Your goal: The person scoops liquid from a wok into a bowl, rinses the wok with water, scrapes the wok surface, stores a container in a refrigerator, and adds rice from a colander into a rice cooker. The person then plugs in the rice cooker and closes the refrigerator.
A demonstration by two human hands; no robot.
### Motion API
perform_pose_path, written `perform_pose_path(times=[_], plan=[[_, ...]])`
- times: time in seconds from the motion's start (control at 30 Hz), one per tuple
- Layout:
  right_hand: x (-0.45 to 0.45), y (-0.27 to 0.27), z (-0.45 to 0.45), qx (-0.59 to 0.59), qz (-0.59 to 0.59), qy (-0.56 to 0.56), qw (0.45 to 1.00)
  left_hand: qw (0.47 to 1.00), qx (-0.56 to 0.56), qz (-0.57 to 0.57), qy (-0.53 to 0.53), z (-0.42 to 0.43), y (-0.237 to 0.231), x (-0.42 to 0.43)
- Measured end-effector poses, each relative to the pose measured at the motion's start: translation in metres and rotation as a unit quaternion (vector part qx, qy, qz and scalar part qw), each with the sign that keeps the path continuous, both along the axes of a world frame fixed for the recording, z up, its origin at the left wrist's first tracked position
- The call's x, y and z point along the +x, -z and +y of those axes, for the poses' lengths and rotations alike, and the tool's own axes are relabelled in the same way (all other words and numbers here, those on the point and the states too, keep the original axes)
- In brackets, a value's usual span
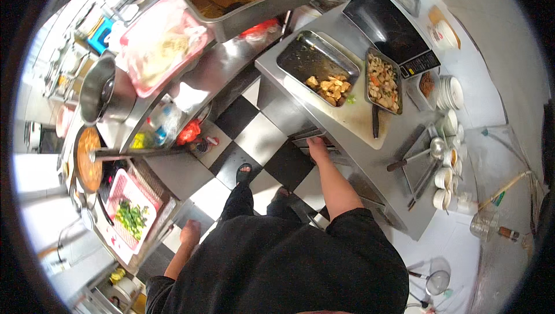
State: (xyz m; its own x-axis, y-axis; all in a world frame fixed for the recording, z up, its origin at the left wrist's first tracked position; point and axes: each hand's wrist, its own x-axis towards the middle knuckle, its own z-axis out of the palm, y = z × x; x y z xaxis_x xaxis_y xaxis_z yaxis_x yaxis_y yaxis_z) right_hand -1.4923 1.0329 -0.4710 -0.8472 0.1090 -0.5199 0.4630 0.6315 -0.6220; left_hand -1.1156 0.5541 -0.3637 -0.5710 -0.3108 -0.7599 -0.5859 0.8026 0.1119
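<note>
My right hand (318, 148) reaches forward at the edge of the steel counter, beside an under-counter drawer or shelf front (308, 136); its fingertips are hard to make out, and whether it grips anything cannot be told. Low at my left side hangs my left hand (190, 232), fingers curled, with no object visible in it. On the steel counter (403, 140), a cutting board (347, 119) bears a metal tray (295, 62) with browned food pieces (333, 89). Against it stands a second metal tray of chopped food (383, 82), with a black-handled utensil (375, 123) at its near end.
Ladles (437, 146), stacked white bowls (451, 93) and an induction cooker (386, 23) occupy the right counter. Across the checkered floor (256, 136) are a pink tray (143, 82), a deep steel pot (93, 93), a pan of orange food (89, 158) and a basket of greens (149, 223).
</note>
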Motion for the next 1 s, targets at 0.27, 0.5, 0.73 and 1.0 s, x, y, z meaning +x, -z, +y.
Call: perform_pose_path(times=[0.27, 0.5, 0.73, 1.0], plan=[[0.078, 0.046, 0.030, -0.157, -0.086, -0.079, 0.981, 0.920, -0.009, 0.030, -0.391, 0.055, 0.035, 0.165], [0.149, 0.011, 0.097, -0.047, -0.311, -0.326, 0.892, 0.616, -0.001, 0.279, -0.737, 0.044, 0.019, 0.164], [0.153, -0.038, 0.086, -0.021, -0.261, -0.223, 0.939, 0.432, 0.160, 0.397, -0.794, -0.078, 0.004, 0.141], [0.162, -0.079, -0.015, -0.119, -0.172, -0.204, 0.956, 0.342, 0.269, 0.374, -0.819, -0.165, 0.008, 0.095]])
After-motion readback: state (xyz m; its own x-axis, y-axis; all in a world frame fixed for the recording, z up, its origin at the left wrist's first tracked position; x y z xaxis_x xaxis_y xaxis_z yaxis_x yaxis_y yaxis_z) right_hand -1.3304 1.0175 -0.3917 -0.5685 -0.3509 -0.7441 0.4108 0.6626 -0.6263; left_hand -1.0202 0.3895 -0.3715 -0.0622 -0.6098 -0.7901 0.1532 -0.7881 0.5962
